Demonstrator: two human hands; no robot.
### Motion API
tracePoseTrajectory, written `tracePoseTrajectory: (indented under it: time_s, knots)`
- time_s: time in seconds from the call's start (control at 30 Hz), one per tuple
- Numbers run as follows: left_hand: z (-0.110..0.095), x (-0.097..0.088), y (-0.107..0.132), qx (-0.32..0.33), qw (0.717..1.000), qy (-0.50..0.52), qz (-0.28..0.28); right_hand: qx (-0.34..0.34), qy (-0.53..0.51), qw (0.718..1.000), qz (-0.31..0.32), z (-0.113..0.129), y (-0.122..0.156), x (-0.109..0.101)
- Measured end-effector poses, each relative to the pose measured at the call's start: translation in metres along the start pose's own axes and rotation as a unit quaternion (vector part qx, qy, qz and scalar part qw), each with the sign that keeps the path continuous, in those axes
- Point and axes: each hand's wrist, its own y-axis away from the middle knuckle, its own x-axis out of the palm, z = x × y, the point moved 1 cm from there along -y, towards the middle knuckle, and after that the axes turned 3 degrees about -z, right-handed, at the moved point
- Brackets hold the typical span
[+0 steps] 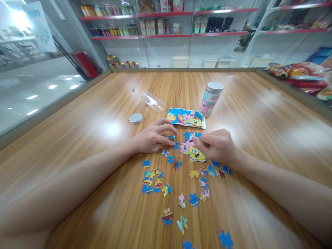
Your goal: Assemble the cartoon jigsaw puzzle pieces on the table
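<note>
A partly joined cartoon jigsaw [190, 147] lies on the wooden table [259, 114] between my hands. My left hand [153, 137] rests on the table with its fingers curled, and its fingertips pinch a small blue piece [171, 137] at the jigsaw's left edge. My right hand [216, 145] sits on the jigsaw's right side, fingers closed and pressing on it. Several loose pieces [181, 186] are scattered nearer to me.
A printed reference picture [186, 118] lies just beyond the jigsaw. An upright labelled tube [210, 98], a clear tube on its side [153, 101] and a round metal lid [136, 118] stand further back. Shop shelves [166, 24] line the far wall; snack bags [301, 76] are at the right.
</note>
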Motion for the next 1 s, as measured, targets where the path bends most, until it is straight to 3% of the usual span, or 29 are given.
tracePoseTrajectory:
  time_s: [0.5, 0.87, 0.93, 1.0]
  knots:
    - [-0.005, -0.003, -0.005, -0.026, 0.999, 0.03, -0.003, -0.011, -0.01, 1.0, 0.021, 0.0, -0.002, -0.001]
    - [-0.003, -0.003, -0.004, -0.032, 0.998, 0.05, -0.002, 0.023, 0.05, 0.998, -0.019, -0.02, -0.004, -0.017]
    - [-0.002, -0.003, -0.004, -0.033, 0.998, 0.054, -0.006, 0.021, 0.047, 0.999, 0.003, -0.022, -0.006, -0.02]
    - [-0.002, -0.002, -0.003, -0.034, 0.998, 0.055, -0.006, 0.007, 0.047, 0.997, 0.068, -0.021, -0.011, -0.024]
